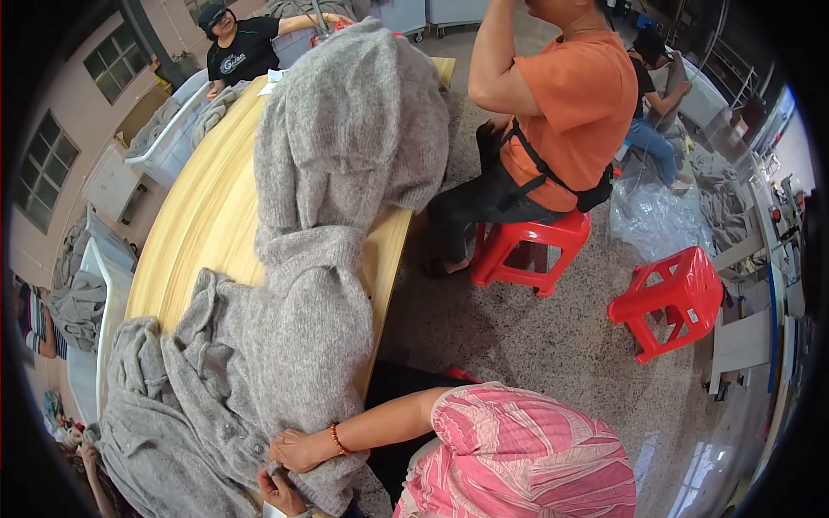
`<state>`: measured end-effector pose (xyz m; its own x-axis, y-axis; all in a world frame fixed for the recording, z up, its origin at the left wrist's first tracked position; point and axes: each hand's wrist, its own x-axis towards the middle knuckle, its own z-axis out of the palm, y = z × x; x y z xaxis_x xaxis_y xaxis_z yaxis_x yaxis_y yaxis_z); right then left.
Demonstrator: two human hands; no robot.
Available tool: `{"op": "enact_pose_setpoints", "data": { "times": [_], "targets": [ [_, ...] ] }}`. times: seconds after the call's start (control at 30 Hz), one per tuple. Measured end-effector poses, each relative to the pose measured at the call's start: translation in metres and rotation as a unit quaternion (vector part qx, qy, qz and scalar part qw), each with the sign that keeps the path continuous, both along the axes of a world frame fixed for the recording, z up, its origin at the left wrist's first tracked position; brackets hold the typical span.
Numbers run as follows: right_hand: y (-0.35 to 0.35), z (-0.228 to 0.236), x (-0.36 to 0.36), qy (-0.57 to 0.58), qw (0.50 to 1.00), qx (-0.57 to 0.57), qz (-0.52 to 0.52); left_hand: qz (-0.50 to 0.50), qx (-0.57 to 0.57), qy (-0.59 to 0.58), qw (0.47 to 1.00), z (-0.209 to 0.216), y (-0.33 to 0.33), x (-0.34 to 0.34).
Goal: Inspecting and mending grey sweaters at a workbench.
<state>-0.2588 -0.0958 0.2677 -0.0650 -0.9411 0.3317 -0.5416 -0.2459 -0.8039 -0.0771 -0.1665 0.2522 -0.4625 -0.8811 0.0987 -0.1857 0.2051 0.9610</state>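
**Grey knit garment (302, 345) under the fingers; right hand (302, 451) nearer its bulk**

Head view: garment lies on the counter (194, 211), directly beneath the right fingers, spreading leftward and beyond them. Long axis of its thick folded part runs away from the fingers, along the counter's edge. Right hand rests palm-down, fingertips curled; cannot tell whether they grip cloth. Left hand (281, 494), on the near side of the right, seems to pinch a small fold between thumb and fingers. One button (259, 449) sits just left of the right fingertips.

Materials: fuzzy, mottled yarn, soft rounded folds; pale wood-grain counter, smooth. Far beyond the fingers, a bulky, domed knit heap (354, 129). Right wrist: bracelet (340, 439) of round reddish-brown beads.
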Motion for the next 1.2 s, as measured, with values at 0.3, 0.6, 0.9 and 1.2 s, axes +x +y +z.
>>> {"op": "enact_pose_setpoints", "data": {
  "times": [0.3, 0.6, 0.9, 1.2],
  "targets": [
    [0.001, 0.013, -0.008, 0.003, 0.996, 0.082, 0.022, -0.005, 0.076, -0.083, 0.994, 0.038, 0.018, -0.01],
    [-0.004, -0.004, -0.002, -0.076, 0.994, 0.075, 0.016, -0.039, 0.007, -0.106, 0.994, 0.039, 0.021, -0.013],
    [-0.003, -0.011, -0.003, -0.06, 0.998, 0.024, 0.024, -0.054, 0.019, -0.061, 0.996, 0.026, 0.011, 0.002],
    [-0.003, 0.003, -0.024, 0.07, 0.993, 0.045, 0.078, -0.068, 0.115, -0.109, 0.985, 0.04, 0.008, -0.012]
  ]
}}
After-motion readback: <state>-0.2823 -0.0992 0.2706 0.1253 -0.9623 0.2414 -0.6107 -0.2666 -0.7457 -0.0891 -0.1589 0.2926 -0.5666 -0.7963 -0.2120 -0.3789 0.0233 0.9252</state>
